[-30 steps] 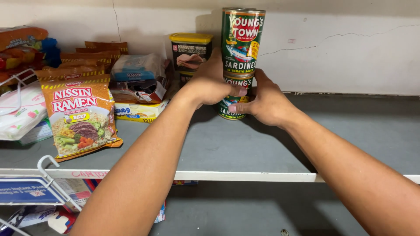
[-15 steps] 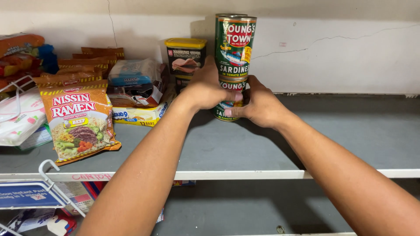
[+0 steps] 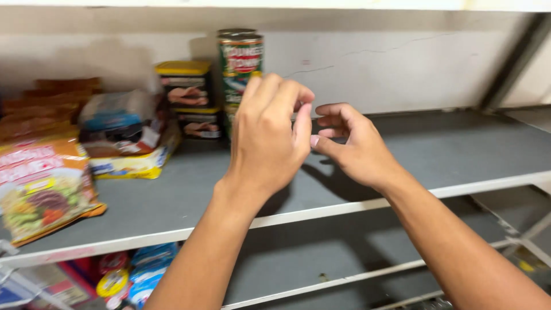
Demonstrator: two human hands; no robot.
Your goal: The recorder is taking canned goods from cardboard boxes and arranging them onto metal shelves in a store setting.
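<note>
The grey shelf (image 3: 447, 149) runs wide across the view, a white wall behind it; a lower shelf (image 3: 321, 258) shows beneath; at the back stand the cans (image 3: 240, 63), green and red, stacked upright one on the other against the wall, free of both hands; and there's the left hand (image 3: 270, 138) up in front of them, back of the hand to the camera, fingers loosely curled, gripping nothing; whether it brushes the lower can I cannot tell, since the hand hides that part; the right hand (image 3: 353, 143) hangs just beside it, off the shelf, fingers half bent and apart, thumb tip near the left hand's edge, also empty; so both grips loose and holding nothing; left of the cans, two squat tins (image 3: 186, 97) with yellow lids, stacked; beside those a clear bag (image 3: 115, 115) resting on flat yellow packs (image 3: 135, 163); at the far left an orange noodle packet (image 3: 43, 189) lies at the shelf's front edge; down below, blue and red packets (image 3: 129, 275) peek out.
</note>
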